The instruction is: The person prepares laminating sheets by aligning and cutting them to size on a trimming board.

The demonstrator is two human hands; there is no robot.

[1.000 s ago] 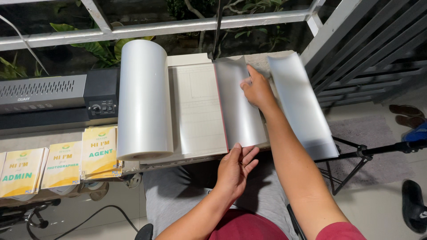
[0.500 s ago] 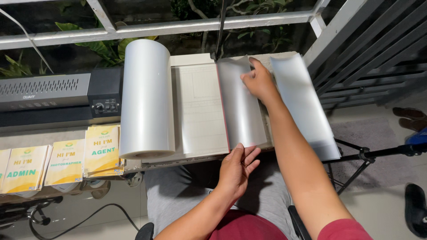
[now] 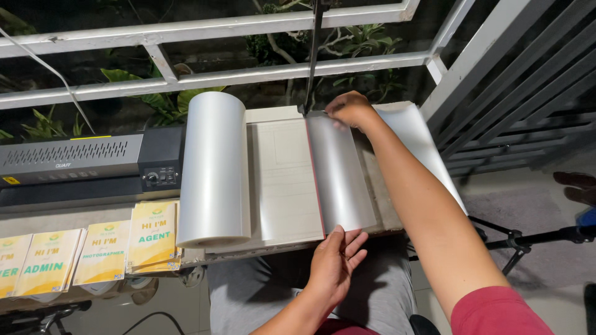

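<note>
My right hand [image 3: 349,109] pinches the far edge of the clear film sheet [image 3: 338,177] lying on the surface [image 3: 385,205]. My left hand [image 3: 332,267], fingers spread, touches its near edge beside the film roll [image 3: 214,167].

Narrow table [image 3: 292,249], film roll [image 3: 214,167], paper cutter [image 3: 282,180], laminator [image 3: 81,164], yellow cards [image 3: 105,248]

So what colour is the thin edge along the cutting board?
Red, clearest in the head view.
</note>
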